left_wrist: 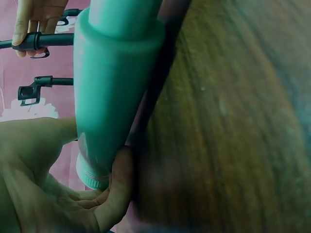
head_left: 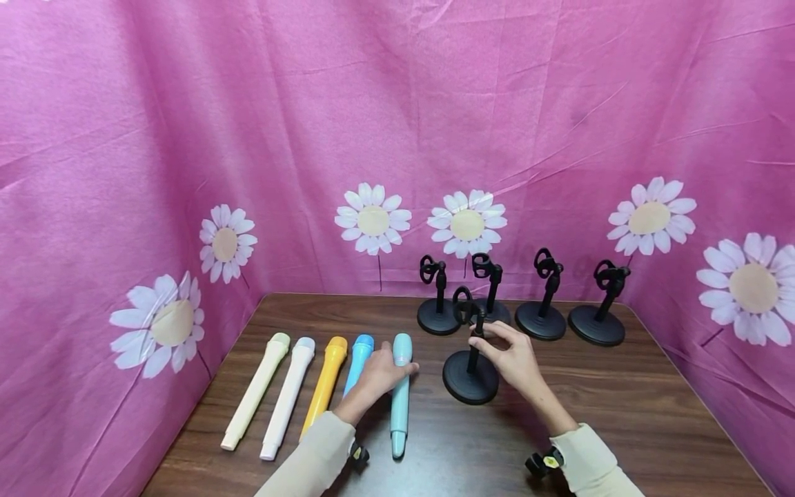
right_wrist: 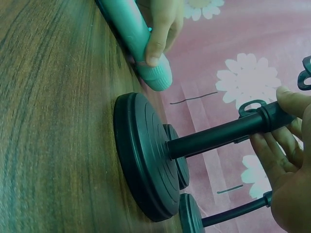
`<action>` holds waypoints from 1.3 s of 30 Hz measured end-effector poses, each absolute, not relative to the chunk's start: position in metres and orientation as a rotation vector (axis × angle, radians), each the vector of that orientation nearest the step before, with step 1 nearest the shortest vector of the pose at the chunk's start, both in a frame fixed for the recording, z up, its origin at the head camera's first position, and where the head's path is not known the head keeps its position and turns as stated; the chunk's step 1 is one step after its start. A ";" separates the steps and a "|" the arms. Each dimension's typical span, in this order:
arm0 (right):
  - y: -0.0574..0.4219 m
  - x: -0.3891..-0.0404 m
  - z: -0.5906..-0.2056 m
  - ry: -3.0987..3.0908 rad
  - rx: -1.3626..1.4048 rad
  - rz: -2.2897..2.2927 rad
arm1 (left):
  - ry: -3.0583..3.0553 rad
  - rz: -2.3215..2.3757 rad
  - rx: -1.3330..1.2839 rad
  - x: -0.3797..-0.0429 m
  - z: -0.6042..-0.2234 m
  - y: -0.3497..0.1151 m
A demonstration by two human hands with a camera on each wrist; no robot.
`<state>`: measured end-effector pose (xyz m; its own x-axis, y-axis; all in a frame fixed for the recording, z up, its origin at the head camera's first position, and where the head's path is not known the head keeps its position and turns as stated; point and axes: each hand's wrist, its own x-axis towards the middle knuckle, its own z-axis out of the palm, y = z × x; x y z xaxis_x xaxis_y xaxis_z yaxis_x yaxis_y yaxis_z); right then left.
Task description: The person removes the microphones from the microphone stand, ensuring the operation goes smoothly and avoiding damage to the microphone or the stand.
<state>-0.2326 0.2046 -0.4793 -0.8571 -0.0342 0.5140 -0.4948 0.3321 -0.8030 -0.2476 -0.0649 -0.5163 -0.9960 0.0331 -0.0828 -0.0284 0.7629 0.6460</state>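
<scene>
My left hand [head_left: 376,374] holds a teal toy microphone [head_left: 400,407] near its head, the thumb on one side and the fingers on the other. The microphone lies lengthwise on the table; its head [right_wrist: 156,76] shows beyond the thumb in the right wrist view. To its right, my right hand [head_left: 514,357] pinches the upright pole of a black microphone stand [head_left: 470,381] below its clip. The stand's round base [right_wrist: 146,158] is at the table surface; whether it touches is hard to tell. The stand's ring clip [head_left: 462,304] is unoccupied.
Left of my left hand lie a blue microphone [head_left: 357,366], a yellow-orange one [head_left: 324,386], a white one [head_left: 288,399] and a pale yellow one [head_left: 255,392]. Several more black stands [head_left: 540,321] line the back of the wooden table [head_left: 621,428], before a pink flowered cloth [head_left: 310,138].
</scene>
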 end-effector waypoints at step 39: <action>0.201 -0.223 -0.468 -2.157 0.498 1.573 | 2.751 1.218 0.045 -0.247 -0.512 -0.069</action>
